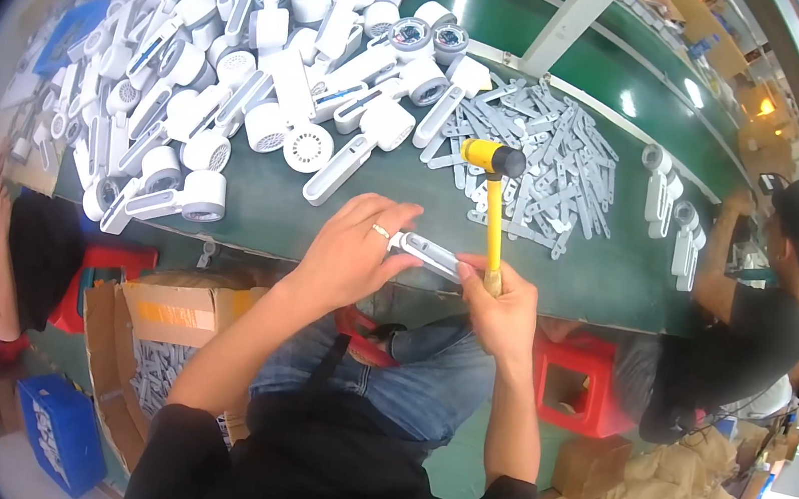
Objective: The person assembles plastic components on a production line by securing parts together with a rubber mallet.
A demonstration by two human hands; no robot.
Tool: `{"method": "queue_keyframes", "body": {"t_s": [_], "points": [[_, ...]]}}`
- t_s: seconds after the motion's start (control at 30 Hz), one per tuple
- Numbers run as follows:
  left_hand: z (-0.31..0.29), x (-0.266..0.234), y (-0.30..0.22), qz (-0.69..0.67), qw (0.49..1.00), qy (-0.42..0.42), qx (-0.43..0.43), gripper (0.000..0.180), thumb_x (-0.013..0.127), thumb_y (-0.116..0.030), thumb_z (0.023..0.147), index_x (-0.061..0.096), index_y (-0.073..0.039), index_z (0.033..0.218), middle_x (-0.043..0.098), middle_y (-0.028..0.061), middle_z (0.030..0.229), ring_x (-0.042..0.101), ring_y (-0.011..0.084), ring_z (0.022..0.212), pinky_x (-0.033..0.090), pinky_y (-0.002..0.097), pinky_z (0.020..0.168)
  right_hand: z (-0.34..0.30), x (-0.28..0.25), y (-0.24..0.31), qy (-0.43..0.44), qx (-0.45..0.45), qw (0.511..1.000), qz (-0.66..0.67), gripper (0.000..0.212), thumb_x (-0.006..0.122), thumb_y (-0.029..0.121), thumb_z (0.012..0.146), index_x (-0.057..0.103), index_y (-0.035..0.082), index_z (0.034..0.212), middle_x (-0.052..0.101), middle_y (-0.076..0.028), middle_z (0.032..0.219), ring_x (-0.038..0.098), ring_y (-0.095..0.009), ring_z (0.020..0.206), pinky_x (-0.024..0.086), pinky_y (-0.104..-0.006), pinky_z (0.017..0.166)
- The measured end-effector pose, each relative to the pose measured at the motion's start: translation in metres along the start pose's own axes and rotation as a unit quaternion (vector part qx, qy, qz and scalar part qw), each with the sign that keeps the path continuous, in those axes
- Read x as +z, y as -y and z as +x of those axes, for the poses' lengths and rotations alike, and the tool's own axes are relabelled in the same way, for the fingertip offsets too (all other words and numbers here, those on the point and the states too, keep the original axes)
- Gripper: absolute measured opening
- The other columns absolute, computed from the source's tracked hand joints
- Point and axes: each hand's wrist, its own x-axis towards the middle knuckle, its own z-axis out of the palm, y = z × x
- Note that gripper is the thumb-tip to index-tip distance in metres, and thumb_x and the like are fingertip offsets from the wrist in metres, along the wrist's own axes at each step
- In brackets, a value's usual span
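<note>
We hold a white handle [431, 254] with a grey inset between our two hands, above the near edge of the table [608, 277]. It lies slightly tilted, its left end tucked into our left hand [347, 253] and its right end touching the thumb of our right hand [503, 309]. Our left hand is half curled, thumb and fingers gripping that end and hiding part of it. Our right hand is closed around the yellow shaft of a hammer [493, 206], whose yellow-and-black head points toward the table's far edge. Just beyond the hammer we see a heap of grey strips [574, 151]. Left of it, a big pile of white fans [309, 147] spreads over the table's far left corner and along its left side; more fans [687, 252] stand near the right end. Below the near edge are an open carton [167, 312] at our left and a red stool [613, 404] at our right.
</note>
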Motion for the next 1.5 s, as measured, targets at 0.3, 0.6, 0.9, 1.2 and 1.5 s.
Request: {"method": "queue_keyframes", "body": {"t_s": [0.3,0.6,0.9,1.2,1.5], "points": [[0.008,0.000,0.018,0.043,0.987,0.010,0.154,0.024,0.087,-0.017,0.082,0.075,-0.007,0.100,0.072,0.0060,0.103,0.067,0.0293,0.104,0.053,0.0447,0.092,0.010,-0.008,0.014,0.046,0.012,0.992,-0.114,0.030,0.076,0.025,0.099,0.078,0.006,0.123,0.070,-0.004,0.070,0.063,-0.011,0.063,0.050,-0.0318,0.061],[0.010,0.003,0.020,0.065,0.985,0.008,0.157,0.027,0.086,-0.017,0.081,0.075,-0.005,0.102,0.071,0.0058,0.102,0.067,0.0272,0.104,0.051,0.0444,0.093,0.023,-0.006,-0.002,0.081,0.137,0.981,0.109,0.036,0.073,0.027,0.104,0.071,-0.003,0.125,0.066,-0.004,0.066,0.047,-0.006,0.044,0.034,-0.0247,0.041],[0.009,0.004,0.020,0.018,0.995,0.002,0.103,0.023,0.089,-0.019,0.079,0.078,-0.011,0.098,0.075,0.0003,0.102,0.068,0.0238,0.104,0.051,0.0418,0.094,0.000,0.004,0.005,0.001,0.096,0.993,0.075,0.026,0.076,0.023,0.102,0.077,0.003,0.119,0.061,0.003,0.066,0.050,-0.004,0.048,0.037,-0.0233,0.045],[0.009,0.002,0.018,-0.004,0.996,0.023,0.090,0.023,0.089,-0.019,0.079,0.079,-0.011,0.098,0.077,-0.0003,0.105,0.068,0.0236,0.106,0.051,0.0414,0.095,0.002,0.003,-0.005,0.033,0.138,0.976,0.163,0.037,0.070,0.025,0.106,0.068,-0.001,0.132,0.071,-0.007,0.073,0.048,-0.006,0.044,0.036,-0.0229,0.042],[0.024,0.001,0.021,0.092,0.964,0.096,0.228,0.027,0.078,-0.020,0.090,0.079,-0.022,0.117,0.076,-0.0004,0.111,0.072,0.0202,0.103,0.052,0.0435,0.109,0.002,0.007,-0.007,0.011,0.123,0.978,0.169,0.030,0.074,0.020,0.103,0.074,-0.002,0.123,0.069,-0.005,0.069,0.048,-0.006,0.044,0.035,-0.0232,0.041]]}}
